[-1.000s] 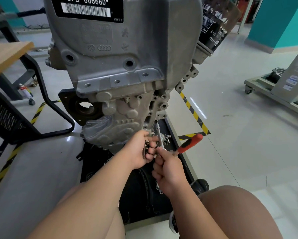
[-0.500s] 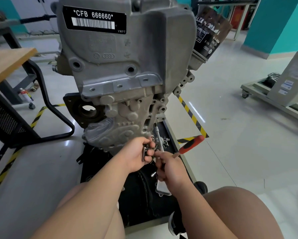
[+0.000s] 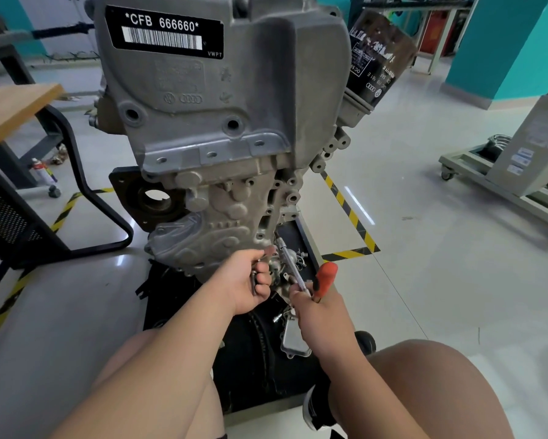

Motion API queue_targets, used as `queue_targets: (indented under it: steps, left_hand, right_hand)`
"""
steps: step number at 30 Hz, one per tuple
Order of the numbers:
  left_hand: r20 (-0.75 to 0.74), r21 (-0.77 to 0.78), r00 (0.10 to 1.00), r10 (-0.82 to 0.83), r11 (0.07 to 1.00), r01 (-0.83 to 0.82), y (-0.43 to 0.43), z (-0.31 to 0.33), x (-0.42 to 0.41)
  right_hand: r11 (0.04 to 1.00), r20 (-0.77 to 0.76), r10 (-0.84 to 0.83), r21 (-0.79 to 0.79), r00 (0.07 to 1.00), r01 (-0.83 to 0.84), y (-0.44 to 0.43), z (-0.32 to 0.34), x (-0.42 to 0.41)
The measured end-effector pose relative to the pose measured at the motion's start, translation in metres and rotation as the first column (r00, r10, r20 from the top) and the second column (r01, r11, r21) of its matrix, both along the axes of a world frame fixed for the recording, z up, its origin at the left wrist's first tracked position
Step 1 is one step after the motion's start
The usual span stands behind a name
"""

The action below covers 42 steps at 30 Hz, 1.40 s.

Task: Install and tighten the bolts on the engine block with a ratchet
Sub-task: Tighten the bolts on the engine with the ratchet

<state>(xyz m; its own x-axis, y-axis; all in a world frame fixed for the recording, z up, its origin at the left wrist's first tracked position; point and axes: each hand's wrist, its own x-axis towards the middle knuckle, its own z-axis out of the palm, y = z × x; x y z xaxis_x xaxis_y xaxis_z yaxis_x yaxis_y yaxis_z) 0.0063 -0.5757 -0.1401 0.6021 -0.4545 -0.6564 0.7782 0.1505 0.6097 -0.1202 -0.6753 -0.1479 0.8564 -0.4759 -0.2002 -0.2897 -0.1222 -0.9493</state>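
A grey engine block [image 3: 222, 122] stands upright on a black stand, with a barcode plate near its top. My left hand [image 3: 247, 280] sits at the block's lower edge, its fingers curled round several loose bolts [image 3: 253, 282]. My right hand [image 3: 314, 308] grips the ratchet [image 3: 293, 270] where its silver extension meets the orange handle [image 3: 325, 275]. The extension points up and left to a bolt hole low on the block's right side. The socket tip is small and partly hidden.
A black oil filter [image 3: 380, 58] sticks out at the block's upper right. Loose metal parts and bolts lie in the black tray [image 3: 298, 236] under the block. A wooden bench [image 3: 9, 106] with a black frame stands at left. A wheeled cart [image 3: 501, 185] stands at right. My knees frame the bottom.
The ratchet's orange handle has swung down and closer to my right hand. My right hand has shifted slightly up along the tool. My left hand stays at the block's lower edge with the bolts.
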Motion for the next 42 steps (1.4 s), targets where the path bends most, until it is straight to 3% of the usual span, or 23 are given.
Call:
queue_targets:
  steps: [8, 17, 29, 38, 42]
  left_hand:
    - [0.007, -0.012, 0.998, 0.055, 0.998, -0.055, 0.001, 0.001, -0.003]
    - [-0.069, -0.110, 0.981, 0.179, 0.976, -0.185, 0.006, 0.011, -0.003]
    - [0.006, -0.174, 0.980, 0.197, 0.966, -0.193, 0.008, 0.013, -0.002]
    - [0.095, -0.165, 0.981, 0.171, 0.974, -0.154, 0.006, 0.015, -0.004]
    - [0.125, -0.160, 0.982, 0.141, 0.980, -0.120, 0.003, 0.015, -0.004]
  right_hand:
    - [0.998, 0.023, 0.027, 0.058, 0.999, -0.028, 0.000, 0.003, -0.004]
    - [0.984, 0.009, 0.162, -0.077, 0.987, -0.161, -0.004, 0.009, -0.012]
    - [0.995, -0.005, 0.084, -0.045, 0.996, -0.084, 0.000, 0.008, -0.011]
    - [0.957, 0.039, 0.020, 0.288, 0.999, -0.030, 0.001, 0.008, -0.010]
    - [0.781, 0.055, 0.022, 0.623, 0.998, -0.051, 0.005, 0.007, -0.011]
